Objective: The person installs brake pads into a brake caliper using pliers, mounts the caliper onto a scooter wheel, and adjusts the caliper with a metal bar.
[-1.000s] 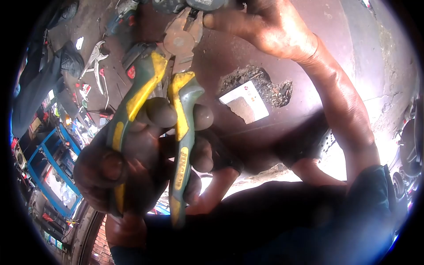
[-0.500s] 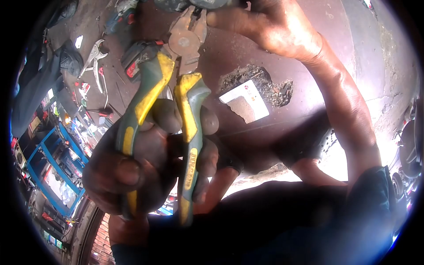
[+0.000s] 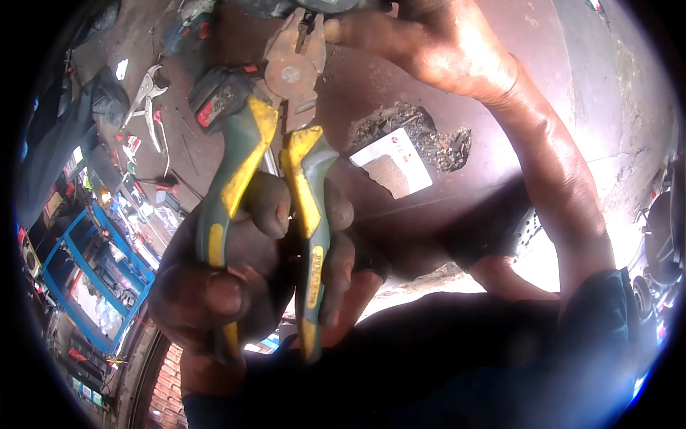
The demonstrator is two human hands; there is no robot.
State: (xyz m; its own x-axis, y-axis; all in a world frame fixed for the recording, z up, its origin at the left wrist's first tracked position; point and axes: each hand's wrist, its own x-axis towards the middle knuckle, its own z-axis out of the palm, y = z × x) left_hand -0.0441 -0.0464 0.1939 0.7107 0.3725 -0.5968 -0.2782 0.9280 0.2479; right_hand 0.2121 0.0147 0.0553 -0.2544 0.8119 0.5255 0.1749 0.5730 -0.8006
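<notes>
My left hand [image 3: 214,286] is closed around the green and yellow handles of a pair of combination pliers [image 3: 291,75]. The thumb lies over the left handle and the fingers wrap the right one; the handles are spread apart. The rusty jaws point up to a dark grey rounded part [image 3: 330,6] at the top edge, mostly cut off. My right hand [image 3: 436,46] reaches in from the right, its thumb stretched beside the jaw tips. Its other fingers are bent and partly beyond the top edge, so what they hold is hidden.
A black and red battery pack [image 3: 223,96] lies behind the pliers, with locking pliers [image 3: 146,96] farther left. On the brown surface, a white card [image 3: 404,161] rests against a dark gritty clump [image 3: 446,146]. A blue metal frame [image 3: 93,279] stands at lower left, among clutter.
The pliers have tilted slightly: their handles have shifted right with my left hand, while the head has moved a little left. The right hand has moved slightly left with its thumb still beside the jaws.
</notes>
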